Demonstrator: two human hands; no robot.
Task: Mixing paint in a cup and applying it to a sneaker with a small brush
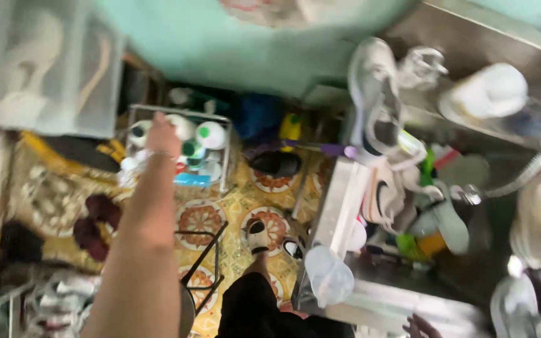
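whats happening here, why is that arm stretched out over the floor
A person stands on a patterned tile floor beside a metal sink counter piled with white sneakers. Their left hand reaches down to a wire rack of bottles with white and green caps, touching or just above them; the blur hides any grip. Their right hand is only partly in view at the counter's front edge.

Brushed metal sink counter point(336, 216), glossy patterned floor tiles point(236, 206), plastic bottles point(210, 134)

White sneakers point(376, 94), metal sink counter point(339, 206), patterned floor point(233, 206).
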